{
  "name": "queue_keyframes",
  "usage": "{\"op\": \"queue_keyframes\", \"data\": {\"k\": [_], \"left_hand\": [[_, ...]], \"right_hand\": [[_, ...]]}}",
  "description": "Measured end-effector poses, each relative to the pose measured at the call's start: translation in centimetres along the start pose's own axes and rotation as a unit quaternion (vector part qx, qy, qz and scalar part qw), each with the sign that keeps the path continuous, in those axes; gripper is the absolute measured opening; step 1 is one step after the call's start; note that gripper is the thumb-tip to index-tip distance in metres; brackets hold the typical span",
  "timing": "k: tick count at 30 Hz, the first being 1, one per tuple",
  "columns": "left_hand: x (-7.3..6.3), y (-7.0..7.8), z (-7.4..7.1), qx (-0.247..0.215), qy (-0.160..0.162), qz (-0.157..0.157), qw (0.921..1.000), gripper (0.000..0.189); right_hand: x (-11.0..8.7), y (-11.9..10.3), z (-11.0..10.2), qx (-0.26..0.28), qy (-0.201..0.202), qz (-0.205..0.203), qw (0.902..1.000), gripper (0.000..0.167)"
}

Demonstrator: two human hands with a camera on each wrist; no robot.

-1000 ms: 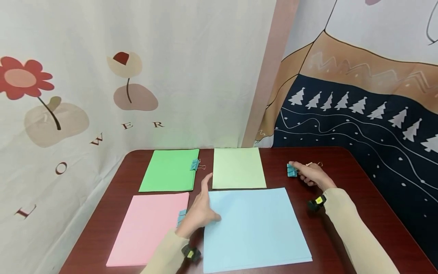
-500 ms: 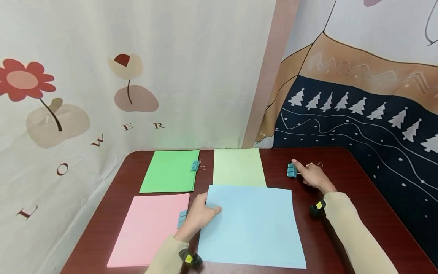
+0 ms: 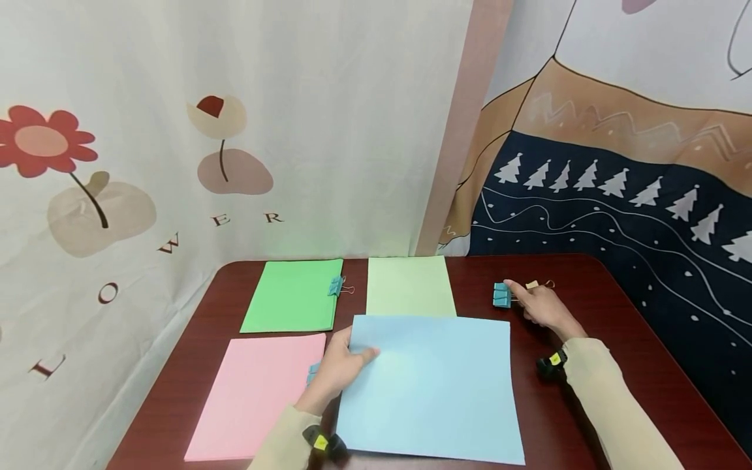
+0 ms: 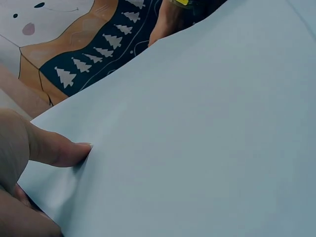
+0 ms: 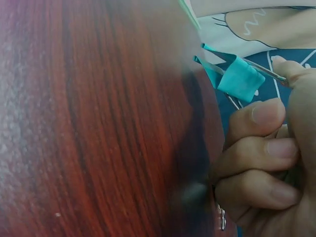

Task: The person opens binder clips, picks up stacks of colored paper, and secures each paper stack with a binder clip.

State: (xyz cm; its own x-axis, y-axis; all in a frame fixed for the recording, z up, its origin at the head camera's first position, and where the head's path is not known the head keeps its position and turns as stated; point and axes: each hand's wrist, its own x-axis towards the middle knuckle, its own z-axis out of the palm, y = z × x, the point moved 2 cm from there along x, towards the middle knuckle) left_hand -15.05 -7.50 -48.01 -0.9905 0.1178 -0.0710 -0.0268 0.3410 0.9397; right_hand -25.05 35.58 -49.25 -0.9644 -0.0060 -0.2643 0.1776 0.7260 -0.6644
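Observation:
My left hand (image 3: 337,367) grips the left edge of the light blue paper sheets (image 3: 431,391), thumb on top and the other fingers beneath. In the left wrist view the thumb (image 4: 61,149) presses on the paper, which bends slightly there. The sheets are raised, overlapping the lower part of the pale green paper (image 3: 411,284). Off to the right, my right hand (image 3: 546,308) pinches a teal binder clip (image 3: 502,295) by its wire handles. The right wrist view shows this clip (image 5: 241,80) spread apart at its mouth, with nothing in it.
Bright green paper (image 3: 288,297) lies at the back left with a teal binder clip (image 3: 335,285) on its right edge. Pink paper (image 3: 252,398) lies in front of it, its clip (image 3: 313,373) partly behind my left hand. A cream clip (image 3: 532,284) lies beyond my right hand.
My left hand has closed on the blue sheets and lifted them, shifting their lower edge a little left. The right hand stays nearly in place with the teal binder clip.

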Motion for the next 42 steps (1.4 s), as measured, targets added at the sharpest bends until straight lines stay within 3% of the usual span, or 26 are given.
{"op": "queue_keyframes", "data": {"k": [12,27,34,42], "left_hand": [[0.6,0.7,-1.4,-0.011,0.024,-0.013,0.9996,0.033],[2.7,1.8,-4.4,-0.033,0.049,-0.023,0.9980,0.033],[3.9,1.7,-5.6,-0.064,0.042,-0.044,0.9961,0.035],[4.9,1.3,-6.3,-0.054,0.046,-0.042,0.9966,0.040]], "right_hand": [[-1.0,0.0,-0.3,0.060,-0.017,-0.014,0.9980,0.073],[-2.6,-0.6,0.1,0.098,-0.037,-0.060,0.9927,0.068],[-3.2,-1.0,0.4,0.114,-0.045,-0.086,0.9887,0.065],[-3.8,-1.6,1.0,0.142,-0.051,-0.114,0.9819,0.064]]}}
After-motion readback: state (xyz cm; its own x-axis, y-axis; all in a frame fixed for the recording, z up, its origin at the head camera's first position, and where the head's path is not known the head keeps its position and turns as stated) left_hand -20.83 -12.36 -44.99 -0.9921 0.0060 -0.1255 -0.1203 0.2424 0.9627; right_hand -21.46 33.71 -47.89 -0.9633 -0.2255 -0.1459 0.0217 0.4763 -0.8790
